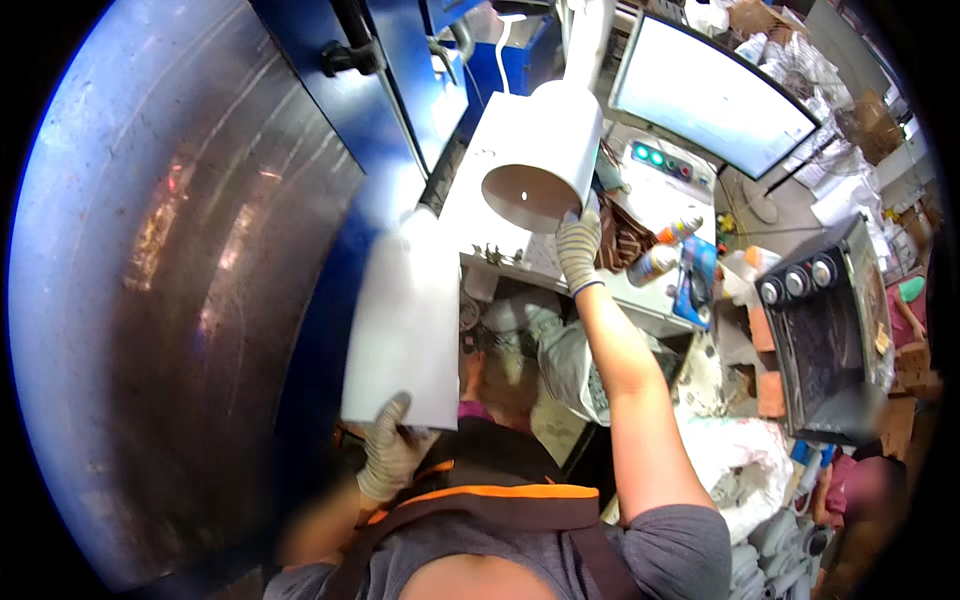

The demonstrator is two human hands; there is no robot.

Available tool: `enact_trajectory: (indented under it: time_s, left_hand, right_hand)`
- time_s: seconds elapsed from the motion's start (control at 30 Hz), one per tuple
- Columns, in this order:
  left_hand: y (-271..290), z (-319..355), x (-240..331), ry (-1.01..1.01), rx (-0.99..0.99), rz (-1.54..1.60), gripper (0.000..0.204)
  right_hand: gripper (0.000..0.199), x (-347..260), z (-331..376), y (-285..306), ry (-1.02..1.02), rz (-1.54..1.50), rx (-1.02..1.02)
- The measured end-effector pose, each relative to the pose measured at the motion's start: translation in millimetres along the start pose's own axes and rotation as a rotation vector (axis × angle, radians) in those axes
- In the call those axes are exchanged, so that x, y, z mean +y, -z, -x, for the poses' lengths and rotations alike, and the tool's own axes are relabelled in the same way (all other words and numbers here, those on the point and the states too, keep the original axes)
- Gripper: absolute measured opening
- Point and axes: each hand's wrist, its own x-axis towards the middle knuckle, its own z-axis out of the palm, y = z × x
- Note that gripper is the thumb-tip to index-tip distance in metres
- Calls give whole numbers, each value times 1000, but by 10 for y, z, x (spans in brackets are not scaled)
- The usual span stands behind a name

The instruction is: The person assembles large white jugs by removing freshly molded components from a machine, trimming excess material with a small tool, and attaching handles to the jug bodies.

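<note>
In a striped knit glove, my right hand reaches forward and grips the near rim of a white cylinder. That cylinder lies on its side over the white worktop, its open, hollow end facing me. My left hand, gloved too, is closed on the near edge of a long white tube-like piece. The thumb rests on the outside, and the other fingers are partly hidden by the edge. This piece stretches away from me beside a blue machine. Whether it is a full tube I cannot tell.
Spray cans and a brown striped cloth lie on the worktop. A control box with green buttons sits behind, below a screen. Right of me are a black oven and white sacks. Another person is at the far right.
</note>
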Motion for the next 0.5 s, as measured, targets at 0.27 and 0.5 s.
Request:
enact_trajectory:
  time_s: [0.27, 0.5]
  left_hand:
    - [770, -567, -117, 274, 297, -24, 24]
    - [745, -811, -122, 352, 334, 10, 18]
  right_hand:
    - [62, 1226, 544, -1114, -50, 309, -276]
    - [77, 1493, 669, -1133, -132, 402, -403]
